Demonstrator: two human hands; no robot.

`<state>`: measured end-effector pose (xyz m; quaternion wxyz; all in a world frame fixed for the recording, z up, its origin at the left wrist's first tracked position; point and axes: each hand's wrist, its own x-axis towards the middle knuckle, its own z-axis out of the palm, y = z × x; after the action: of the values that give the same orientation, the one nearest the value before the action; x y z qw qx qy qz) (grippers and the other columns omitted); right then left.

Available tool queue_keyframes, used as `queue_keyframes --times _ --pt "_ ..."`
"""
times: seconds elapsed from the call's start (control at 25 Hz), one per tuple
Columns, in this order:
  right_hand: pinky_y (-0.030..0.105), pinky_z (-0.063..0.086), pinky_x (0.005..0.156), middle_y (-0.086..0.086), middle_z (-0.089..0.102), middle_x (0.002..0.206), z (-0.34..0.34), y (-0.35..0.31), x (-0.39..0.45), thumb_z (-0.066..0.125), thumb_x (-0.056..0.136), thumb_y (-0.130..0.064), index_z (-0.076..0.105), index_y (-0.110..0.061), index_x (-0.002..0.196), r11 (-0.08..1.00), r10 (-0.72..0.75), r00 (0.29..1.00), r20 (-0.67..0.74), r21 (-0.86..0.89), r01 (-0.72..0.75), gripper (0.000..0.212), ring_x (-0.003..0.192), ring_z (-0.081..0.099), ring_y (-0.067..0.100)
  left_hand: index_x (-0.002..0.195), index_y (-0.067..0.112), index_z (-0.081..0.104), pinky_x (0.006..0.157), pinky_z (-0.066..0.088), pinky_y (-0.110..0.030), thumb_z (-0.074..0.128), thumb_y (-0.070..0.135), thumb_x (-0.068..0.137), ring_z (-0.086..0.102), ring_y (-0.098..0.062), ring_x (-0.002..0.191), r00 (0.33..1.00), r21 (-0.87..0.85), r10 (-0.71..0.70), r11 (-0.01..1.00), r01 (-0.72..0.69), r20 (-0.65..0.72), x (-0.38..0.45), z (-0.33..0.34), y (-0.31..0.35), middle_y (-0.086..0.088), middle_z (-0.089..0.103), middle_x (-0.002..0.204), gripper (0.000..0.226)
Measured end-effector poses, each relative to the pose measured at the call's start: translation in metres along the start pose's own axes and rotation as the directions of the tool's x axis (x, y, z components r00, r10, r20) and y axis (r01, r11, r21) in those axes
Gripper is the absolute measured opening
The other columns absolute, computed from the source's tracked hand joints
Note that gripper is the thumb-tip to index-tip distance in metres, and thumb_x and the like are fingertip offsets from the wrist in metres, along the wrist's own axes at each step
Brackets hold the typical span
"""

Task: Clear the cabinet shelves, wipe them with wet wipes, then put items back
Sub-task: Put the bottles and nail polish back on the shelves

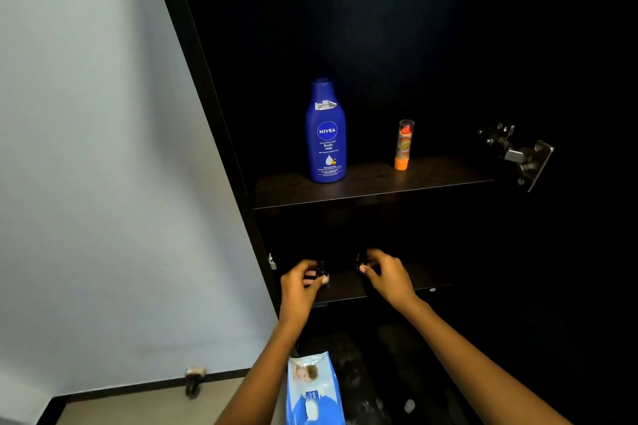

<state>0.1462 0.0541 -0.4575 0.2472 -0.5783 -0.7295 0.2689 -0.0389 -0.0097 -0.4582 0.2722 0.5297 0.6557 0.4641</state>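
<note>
Wipes [314, 390] lie nearest; both hands — left hand [299, 281], right hand [386, 274] — each pinch a small dark item on the lower shelf [345, 290]. Lotion [326, 130] and tube [404, 144] stand above — clearing or restocking, unclear.

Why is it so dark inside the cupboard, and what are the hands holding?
In the head view, light only reaches the front: the blue lotion bottle and orange-capped tube show clearly, while the cabinet's back stays black. On the lower shelf, the left hand and right hand each grip something small and dark, too shadowed to identify. The wide lens tilts the cabinet's edges.
</note>
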Motion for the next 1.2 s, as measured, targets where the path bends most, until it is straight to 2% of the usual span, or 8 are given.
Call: queue_keyframes --times 0.2,0.32,0.44,0.6,0.84,0.96,1.08,1.2 --pt "0.031 0.049 0.086 0.008 0.068 0.111 0.001 0.000 0.001 0.067 0.085 -0.022 0.057 -0.009 0.124 0.998 0.008 1.000 -0.023 0.067 -0.007 0.042 0.106 0.062 0.020 0.112 0.009 0.063 0.072 0.050 -0.009 0.071 0.004 0.076 0.061 -0.011 0.081 1.000 0.047 0.002 0.999 -0.001 -0.002 -0.002 0.008 -0.010 -0.004 0.064 0.089 0.037" --pt "0.028 0.052 0.085 0.006 0.068 0.109 0.002 0.001 0.001 0.070 0.082 -0.019 0.059 -0.008 0.121 0.983 0.024 0.999 -0.021 0.184 -0.020 0.041 0.100 0.064 0.015 0.105 0.008 0.062 0.068 0.049 -0.007 0.073 0.007 0.074 0.059 -0.008 0.077 0.998 0.014 -0.011 1.000 0.012 -0.060 -0.001 0.011 -0.008 -0.002 0.062 0.086 0.033" --pt "0.009 0.048 0.071 0.002 0.064 0.109 0.001 0.003 -0.001 0.074 0.078 -0.013 0.058 -0.007 0.122 0.935 0.060 0.997 0.039 0.348 -0.070 0.048 0.101 0.059 0.010 0.107 0.007 0.060 0.066 0.049 -0.006 0.073 0.006 0.074 0.058 -0.009 0.075 0.996 0.001 -0.026 1.000 0.027 -0.082 -0.001 0.010 -0.010 -0.004 0.061 0.086 0.035" --pt "-0.002 0.042 0.064 0.001 0.061 0.102 0.000 0.007 0.001 0.076 0.074 -0.007 0.062 -0.002 0.116 0.945 0.050 0.996 0.075 0.319 -0.071 0.044 0.099 0.055 0.010 0.111 0.006 0.060 0.067 0.047 -0.004 0.071 0.007 0.077 0.058 -0.009 0.078 0.997 0.008 -0.034 0.999 0.035 -0.068 -0.001 0.009 -0.015 -0.006 0.062 0.089 0.035" --pt "-0.002 0.043 0.064 0.003 0.063 0.090 0.000 0.010 0.001 0.075 0.074 -0.003 0.067 -0.001 0.104 0.940 0.067 0.997 0.043 0.331 -0.078 0.031 0.091 0.061 0.013 0.113 0.006 0.060 0.069 0.045 0.000 0.070 0.008 0.077 0.057 -0.003 0.081 0.995 -0.007 -0.054 0.999 0.054 -0.085 -0.003 0.009 -0.017 -0.003 0.061 0.094 0.037" --pt "-0.001 0.043 0.065 0.000 0.063 0.092 0.000 0.010 0.000 0.074 0.076 -0.003 0.066 -0.003 0.107 0.942 0.070 0.997 0.036 0.326 -0.078 0.033 0.092 0.059 0.010 0.113 0.006 0.061 0.072 0.050 -0.007 0.070 0.008 0.078 0.057 -0.003 0.080 0.994 -0.013 -0.058 0.998 0.057 -0.088 -0.003 0.010 -0.016 -0.003 0.061 0.093 0.037" --pt "0.007 0.045 0.070 0.000 0.064 0.092 0.002 0.009 0.000 0.074 0.075 -0.003 0.067 -0.004 0.107 0.937 0.068 0.997 0.037 0.342 -0.077 0.033 0.094 0.061 0.013 0.114 0.003 0.061 0.071 0.047 -0.003 0.069 0.007 0.078 0.055 0.000 0.080 0.994 -0.001 -0.062 0.998 0.062 -0.090 -0.004 0.010 -0.015 -0.002 0.059 0.095 0.037" --pt "0.020 0.050 0.081 0.001 0.065 0.094 0.001 0.009 -0.001 0.074 0.075 -0.003 0.066 -0.003 0.109 0.934 0.076 0.996 0.036 0.348 -0.084 0.034 0.093 0.061 0.012 0.115 0.001 0.060 0.069 0.044 0.000 0.068 0.007 0.079 0.054 -0.002 0.083 0.994 0.006 -0.070 0.998 0.070 -0.089 -0.005 0.011 -0.015 -0.004 0.059 0.102 0.037"
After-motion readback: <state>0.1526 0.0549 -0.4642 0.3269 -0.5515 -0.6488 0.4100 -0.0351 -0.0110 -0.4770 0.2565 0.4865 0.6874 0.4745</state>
